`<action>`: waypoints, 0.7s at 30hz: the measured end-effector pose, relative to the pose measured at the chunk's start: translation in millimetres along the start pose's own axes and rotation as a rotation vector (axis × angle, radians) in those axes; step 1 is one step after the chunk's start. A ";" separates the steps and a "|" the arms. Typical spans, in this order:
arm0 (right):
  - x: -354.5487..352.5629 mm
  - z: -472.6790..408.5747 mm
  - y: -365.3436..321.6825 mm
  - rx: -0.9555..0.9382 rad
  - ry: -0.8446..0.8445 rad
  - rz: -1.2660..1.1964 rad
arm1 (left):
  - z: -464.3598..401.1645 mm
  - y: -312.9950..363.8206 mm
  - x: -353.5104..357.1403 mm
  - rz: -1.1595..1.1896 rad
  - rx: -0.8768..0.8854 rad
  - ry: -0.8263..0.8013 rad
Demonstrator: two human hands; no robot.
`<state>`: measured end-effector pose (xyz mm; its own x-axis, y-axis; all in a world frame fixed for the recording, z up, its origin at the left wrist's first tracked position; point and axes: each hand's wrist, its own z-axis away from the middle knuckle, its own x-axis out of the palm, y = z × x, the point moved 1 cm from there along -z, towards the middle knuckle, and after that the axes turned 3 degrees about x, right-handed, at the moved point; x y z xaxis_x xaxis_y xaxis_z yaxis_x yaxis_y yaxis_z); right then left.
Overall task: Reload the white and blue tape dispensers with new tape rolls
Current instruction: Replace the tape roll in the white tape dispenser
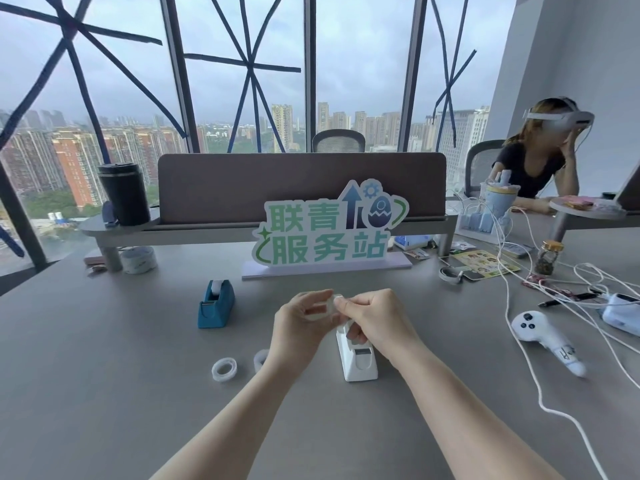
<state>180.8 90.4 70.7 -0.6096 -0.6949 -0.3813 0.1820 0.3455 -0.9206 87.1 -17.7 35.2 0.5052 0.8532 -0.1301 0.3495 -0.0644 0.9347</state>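
Both my hands hold one clear tape roll [328, 308] above the desk's middle. My left hand [300, 330] cups it from the left, and my right hand [374, 320] pinches its right edge. Under my right hand the white dispenser [356, 360] stands on the desk, its back part hidden by my fingers. The blue dispenser [215, 303] sits to the left with a white roll in it. Two more clear rolls rest near my left wrist: one [224, 368] flat on the desk, the other [260, 359] partly hidden by my forearm.
A green sign [329, 230] stands behind my hands. A white controller [543, 341], white cables [512, 306] and a small device [623, 313] crowd the right side. A big tape roll [138, 259] and black mug [124, 194] are at back left. A person in a headset [540, 157] sits at far right.
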 end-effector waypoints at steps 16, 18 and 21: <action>-1.2 -4.2 1.3 0.028 -0.029 0.154 | 2.5 -10.1 6.8 -0.088 0.046 0.022; -5.7 -4.2 1.4 0.040 -0.049 0.122 | 2.8 -10.3 6.8 -0.088 0.049 0.005; -11.1 -7.1 5.1 0.033 -0.073 0.085 | 2.6 -12.6 7.5 -0.069 0.048 -0.017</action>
<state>183.0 104.3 70.8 -0.5336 -0.7086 -0.4618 0.2566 0.3846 -0.8867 88.5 -11.9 21.6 0.4921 0.8473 -0.1999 0.4210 -0.0306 0.9065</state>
